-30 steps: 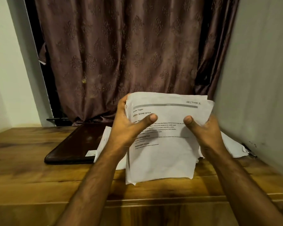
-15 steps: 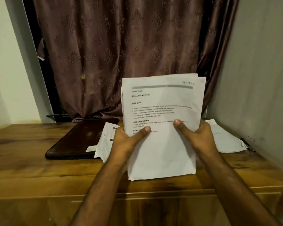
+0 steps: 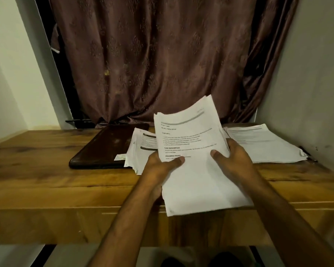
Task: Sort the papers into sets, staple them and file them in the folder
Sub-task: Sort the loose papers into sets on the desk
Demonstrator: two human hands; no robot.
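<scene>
- The left hand (image 3: 160,166) grips the left edge of a sheaf of papers (image 3: 199,162), its thumb lying across the printed front and its fingers curled out of sight behind.
- The right hand (image 3: 233,160) grips the right edge of the same sheaf, thumb on the front near the middle of the page, fingers wrapped round the back.
- The sheaf is held off the wooden table (image 3: 46,182), between the two hands, tilted so its top leans to the right; the sheets fan apart a little at the upper right edge.
- The top page is printed with headings and short lines of text; most of it is too blurred to read.
- Just behind the left hand, a loose pile of papers (image 3: 143,147) lies on the table, partly hidden by the held sheaf.
- To the left of that pile, touching it, a dark brown folder (image 3: 104,149) lies flat and closed on the table.
- Beyond the right hand, a second, thicker stack of papers (image 3: 264,145) lies flat near the wall.
- At the far right corner of that stack a small dark object shows against the wall; what it is cannot be told.
- A brown patterned curtain (image 3: 162,60) hangs behind the table, well beyond both hands.
</scene>
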